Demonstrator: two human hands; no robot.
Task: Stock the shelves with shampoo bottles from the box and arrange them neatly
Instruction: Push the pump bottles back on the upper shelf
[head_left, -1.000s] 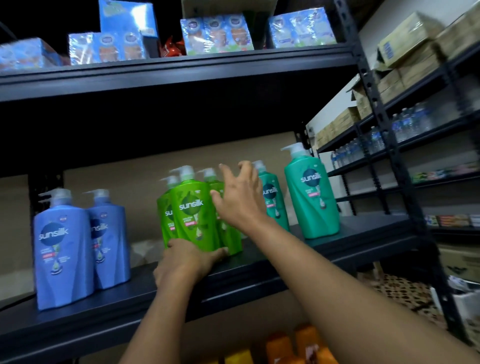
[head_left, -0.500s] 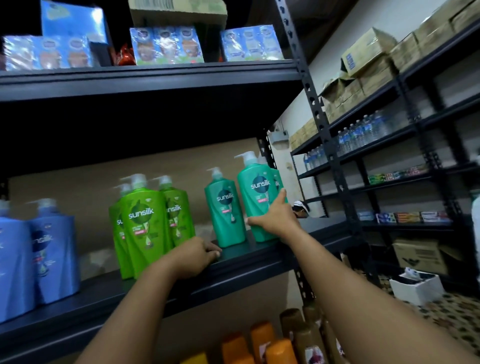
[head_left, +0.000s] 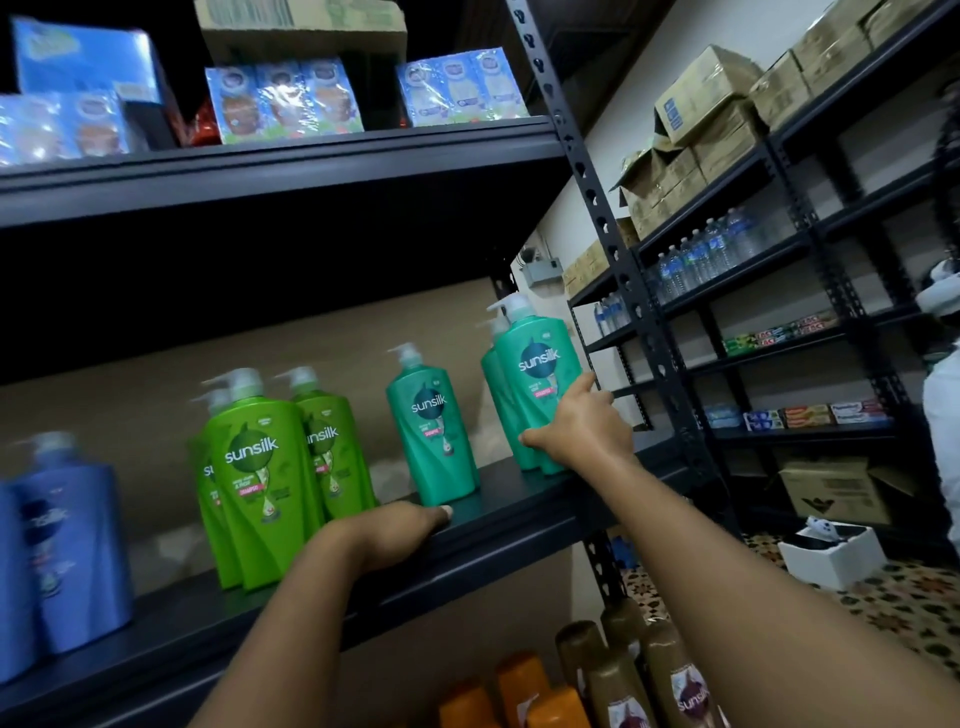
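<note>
right hand (head_left: 582, 434): it gripped the lower front of a teal shampoo bottle (head_left: 540, 374), thumb on the left side of the base and forefinger stretched up across the label; the other fingers were hidden behind the bottle.
held bottle: it stood upright at the right end of the dark shelf (head_left: 493, 525), just beside the black upright post (head_left: 618, 270), with a second teal bottle (head_left: 493, 384) touching it close behind on the left.
left hand (head_left: 387, 527): it rested palm down on the shelf's front edge, fingers curled over the lip, holding no bottle.
nearest bottle to the left hand: a lone teal bottle (head_left: 431, 426) stood just behind its fingertips, apart from the held pair.
green bottles (head_left: 260, 467): a tight cluster of three stood upright to the left of the left hand, close beside its wrist.
blue bottles (head_left: 67, 540): they stood at the far left of the same shelf, blurred, well apart from both hands.
shelf below: orange bottles (head_left: 519, 686) and brown bottles (head_left: 628, 670) showed between the two forearms.
shelf above: blue packets (head_left: 283, 98) lay in a row.
</note>
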